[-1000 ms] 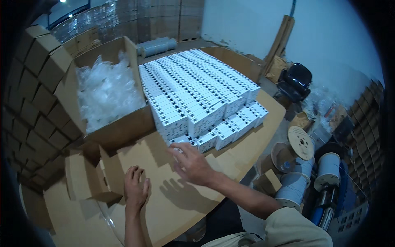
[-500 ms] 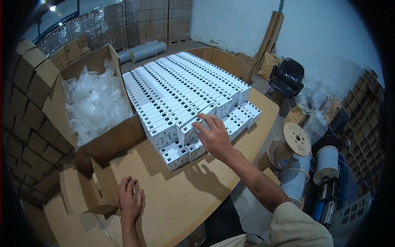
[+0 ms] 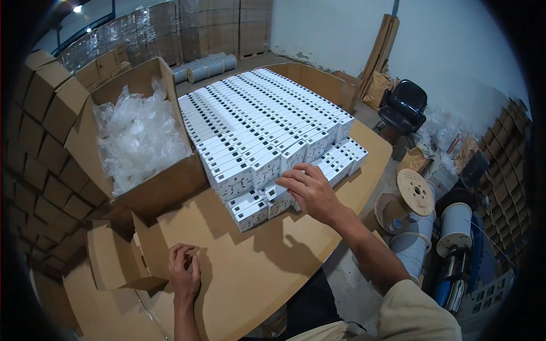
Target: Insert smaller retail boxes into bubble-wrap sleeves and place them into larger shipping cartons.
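Many slim white boxes with small dark squares on their ends (image 3: 236, 184) stand packed in a two-tier block on the brown table (image 3: 227, 278). My right hand (image 3: 313, 193) is at the block's near front edge, fingers bent and thumb apart, over the lower tier. No held box shows in it, though the hand covers part of the boxes behind. My left hand (image 3: 185, 270) rests loosely curled on the table, fingers apart and holding nothing. Just left of it lies an open, small brown carton (image 3: 122, 258), its flaps up.
A large open carton full of clear plastic bags (image 3: 139, 139) stands left of the white boxes. Stacked brown cartons (image 3: 45, 165) line the left side. At right are a black chair (image 3: 404, 105) and several cable spools (image 3: 415, 190). Wrapped pallets (image 3: 153, 34) stand at the back.
My right hand has shifted slightly right and down along the front of the boxes, its fingers more drawn together. The view has turned a little; my left hand stays by the small carton.
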`<state>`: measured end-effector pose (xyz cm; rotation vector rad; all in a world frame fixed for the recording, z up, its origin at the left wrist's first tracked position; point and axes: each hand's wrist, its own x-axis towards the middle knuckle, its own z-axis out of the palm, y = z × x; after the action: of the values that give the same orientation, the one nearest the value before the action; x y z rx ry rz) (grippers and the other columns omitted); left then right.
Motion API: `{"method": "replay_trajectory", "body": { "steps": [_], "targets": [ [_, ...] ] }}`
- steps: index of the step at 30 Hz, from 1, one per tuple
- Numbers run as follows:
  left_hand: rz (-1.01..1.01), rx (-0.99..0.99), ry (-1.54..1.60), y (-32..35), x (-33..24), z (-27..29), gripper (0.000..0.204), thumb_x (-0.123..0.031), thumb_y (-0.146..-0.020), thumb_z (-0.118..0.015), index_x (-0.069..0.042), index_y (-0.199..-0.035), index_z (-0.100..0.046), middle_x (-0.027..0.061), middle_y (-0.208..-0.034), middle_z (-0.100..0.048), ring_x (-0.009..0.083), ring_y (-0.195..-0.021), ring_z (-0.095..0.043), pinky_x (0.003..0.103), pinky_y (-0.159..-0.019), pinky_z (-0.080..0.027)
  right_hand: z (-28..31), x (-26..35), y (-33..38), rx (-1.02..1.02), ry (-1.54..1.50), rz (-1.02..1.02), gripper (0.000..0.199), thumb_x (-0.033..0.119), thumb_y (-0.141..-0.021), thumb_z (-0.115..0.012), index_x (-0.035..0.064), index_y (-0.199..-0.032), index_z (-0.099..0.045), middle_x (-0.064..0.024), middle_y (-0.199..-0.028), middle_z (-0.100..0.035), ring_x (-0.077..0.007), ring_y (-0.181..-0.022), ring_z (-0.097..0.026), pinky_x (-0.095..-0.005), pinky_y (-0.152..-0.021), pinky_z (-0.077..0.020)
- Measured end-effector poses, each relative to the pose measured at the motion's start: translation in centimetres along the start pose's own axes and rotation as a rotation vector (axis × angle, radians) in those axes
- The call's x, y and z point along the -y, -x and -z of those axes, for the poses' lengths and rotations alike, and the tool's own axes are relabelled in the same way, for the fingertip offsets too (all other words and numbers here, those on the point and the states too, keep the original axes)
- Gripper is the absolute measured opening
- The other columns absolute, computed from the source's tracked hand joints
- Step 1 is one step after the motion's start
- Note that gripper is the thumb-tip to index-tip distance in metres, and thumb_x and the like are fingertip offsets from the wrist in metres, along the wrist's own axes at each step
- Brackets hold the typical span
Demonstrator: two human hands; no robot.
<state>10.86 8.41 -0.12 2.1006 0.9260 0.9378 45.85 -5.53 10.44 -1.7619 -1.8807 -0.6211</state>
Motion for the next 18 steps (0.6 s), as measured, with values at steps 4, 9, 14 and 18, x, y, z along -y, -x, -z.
{"method": "replay_trajectory", "body": {
  "steps": [4,9,14,18],
  "targets": [
    [0.061,-0.051,0.152,0.3,-1.6,-0.5,0.016,0.001,-0.091,-0.061,-0.001,-0.106,-0.067,0.0097,-0.099,-0.063,0.0185,-0.085,-0.062,0.031,-0.076,-0.052,1.2,3.8,-1.9,0.048,-0.216,-0.048,0.041,-0.003,-0.08,-0.068,0.0075,-0.119,-0.064,-0.0077,-0.113,-0.063,-0.0306,-0.107,-0.056,-0.0419,-0.09,-0.0476],
    [0.255,0.061,0.709,0.2,-3.1,0.1,0.029,-0.008,-0.1,-0.057,0.0,-0.128,-0.054,0.0091,-0.093,-0.066,0.0105,-0.079,-0.061,0.025,-0.07,-0.051,-1.2,8.2,-4.2,0.106,-0.422,-0.006,0.045,-0.006,-0.077,-0.07,0.0038,-0.12,-0.063,-0.0105,-0.112,-0.061,-0.0324,-0.104,-0.056,-0.0418,-0.09,-0.0498],
    [0.349,0.085,0.739,-1.3,-3.4,1.9,0.038,-0.026,-0.106,-0.051,-0.005,-0.138,-0.046,0.0132,-0.096,-0.068,0.0126,-0.069,-0.063,0.024,-0.062,-0.052,-5.4,12.6,-6.1,0.125,-0.515,0.056,0.042,-0.004,-0.079,-0.07,0.0035,-0.119,-0.063,-0.0113,-0.114,-0.061,-0.0331,-0.104,-0.056,-0.0426,-0.089,-0.0503],
    [0.421,-0.058,0.919,-2.8,-2.0,1.8,0.036,-0.035,-0.109,-0.044,-0.009,-0.132,-0.049,0.0107,-0.097,-0.067,0.0139,-0.077,-0.067,0.027,-0.066,-0.055,-9.3,15.5,-7.4,0.08,-0.575,0.087,0.036,-0.005,-0.078,-0.069,0.004,-0.113,-0.065,-0.0118,-0.115,-0.06,-0.0344,-0.108,-0.056,-0.0433,-0.09,-0.0504]
  ]
}}
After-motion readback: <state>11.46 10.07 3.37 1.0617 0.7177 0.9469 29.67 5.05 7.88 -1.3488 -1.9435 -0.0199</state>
